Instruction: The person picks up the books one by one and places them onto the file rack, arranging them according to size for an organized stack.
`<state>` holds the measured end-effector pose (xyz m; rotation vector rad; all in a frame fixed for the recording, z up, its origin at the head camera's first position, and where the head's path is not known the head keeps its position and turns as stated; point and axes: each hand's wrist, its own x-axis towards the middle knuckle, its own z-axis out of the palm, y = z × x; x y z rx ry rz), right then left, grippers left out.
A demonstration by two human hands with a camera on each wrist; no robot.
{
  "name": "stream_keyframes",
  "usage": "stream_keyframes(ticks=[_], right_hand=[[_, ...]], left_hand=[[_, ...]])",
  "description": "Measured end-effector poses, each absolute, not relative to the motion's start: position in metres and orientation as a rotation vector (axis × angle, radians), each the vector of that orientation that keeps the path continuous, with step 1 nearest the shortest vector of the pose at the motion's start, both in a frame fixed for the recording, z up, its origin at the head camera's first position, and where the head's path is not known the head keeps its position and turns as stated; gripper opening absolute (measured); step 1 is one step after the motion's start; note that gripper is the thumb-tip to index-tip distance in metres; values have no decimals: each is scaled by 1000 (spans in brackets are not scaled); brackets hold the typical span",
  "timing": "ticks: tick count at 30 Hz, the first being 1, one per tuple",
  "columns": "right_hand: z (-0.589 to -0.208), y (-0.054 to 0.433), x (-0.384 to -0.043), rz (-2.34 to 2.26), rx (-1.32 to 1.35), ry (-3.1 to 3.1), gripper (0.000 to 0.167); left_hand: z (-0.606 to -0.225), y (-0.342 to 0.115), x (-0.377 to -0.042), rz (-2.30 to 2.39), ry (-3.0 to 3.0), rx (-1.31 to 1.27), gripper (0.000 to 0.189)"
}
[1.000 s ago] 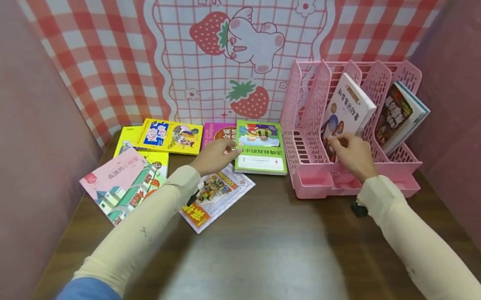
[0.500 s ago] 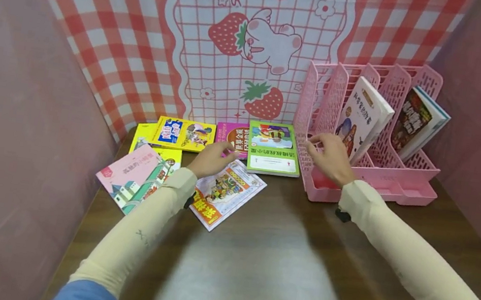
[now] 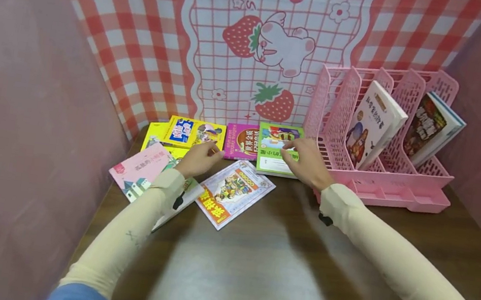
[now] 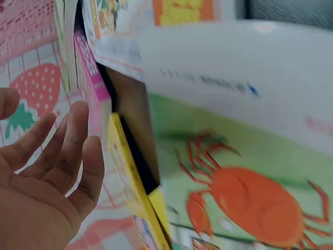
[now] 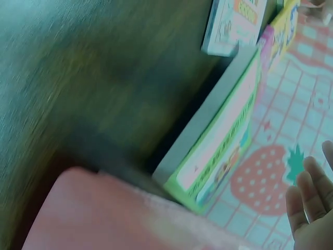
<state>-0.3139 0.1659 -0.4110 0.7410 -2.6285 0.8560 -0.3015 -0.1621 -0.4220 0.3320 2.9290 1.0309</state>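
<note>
My right hand [image 3: 310, 164] is over the green book [image 3: 276, 165] beside the pink rack, its fingers relaxed and holding nothing. My left hand [image 3: 199, 159] hovers near the yellow book [image 3: 196, 133], with loose fingers and nothing in them. Under the left forearm lies a pink book [image 3: 139, 164]; its crab picture [image 4: 255, 208] fills much of the left wrist view. A white comic-style book [image 3: 236, 193] lies flat to the right of the left hand. A magenta book [image 3: 241, 141] sits between the yellow and green ones.
The pink divided rack [image 3: 401, 190] stands at the back right. A white-covered book [image 3: 373, 125] leans in one slot, and dark-covered and white books [image 3: 430, 128] lean in another. A checked strawberry cloth [image 3: 264, 45] hangs behind the brown table [image 3: 278, 278].
My right hand has left the white-covered book in the rack and moved left to the green book. My left hand has drawn back leftward. The head view has turned left.
</note>
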Motion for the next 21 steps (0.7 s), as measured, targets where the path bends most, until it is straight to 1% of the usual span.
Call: stream_keyframes(ticks=[6, 11, 21], right_hand=[[-419, 143, -310, 821, 883, -2585, 26], [-429, 134, -302, 804, 921, -2588, 26], [-441, 120, -280, 794, 1052, -2665, 22]], left_hand=[[-422, -189, -301, 1212, 2801, 99, 40], [-421, -206, -307, 1435, 2682, -126, 45], [-432, -230, -314, 1861, 2421, -589, 45]])
